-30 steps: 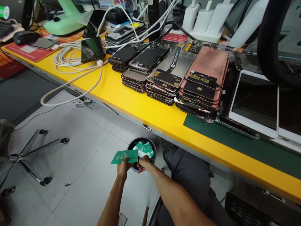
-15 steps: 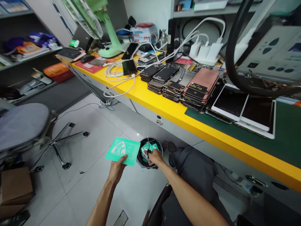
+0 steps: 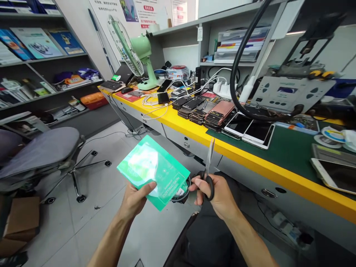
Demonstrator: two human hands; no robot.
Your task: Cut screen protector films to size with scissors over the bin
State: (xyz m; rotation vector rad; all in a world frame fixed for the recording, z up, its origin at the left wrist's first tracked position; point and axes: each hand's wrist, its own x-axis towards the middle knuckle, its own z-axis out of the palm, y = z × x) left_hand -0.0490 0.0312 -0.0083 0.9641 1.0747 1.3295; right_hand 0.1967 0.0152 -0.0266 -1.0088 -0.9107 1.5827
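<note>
A flat green packet (image 3: 167, 167) with white print reading "CUTTING SKIN" is pinched by its lower left edge in my left hand (image 3: 136, 198). Glare covers part of its face. My right hand (image 3: 215, 194) grips black-handled scissors (image 3: 209, 159), their blades pointing up and seemingly together. The scissors stand apart from the packet, to its right. Behind and below the packet is a round bin (image 3: 180, 201), partly hidden, with green wrapping inside it.
A yellow-edged workbench (image 3: 178, 124) runs along the right, bearing stacks of phone parts (image 3: 218, 113), white-framed screens (image 3: 257, 132), white cables and a green fan (image 3: 147, 55). A grey swivel chair (image 3: 50, 148) stands left, near a cardboard box (image 3: 23, 217).
My right hand has risen out of the bin with the scissors and now holds them upright beside the packet. The packet has come up and nearer. The view has tilted up.
</note>
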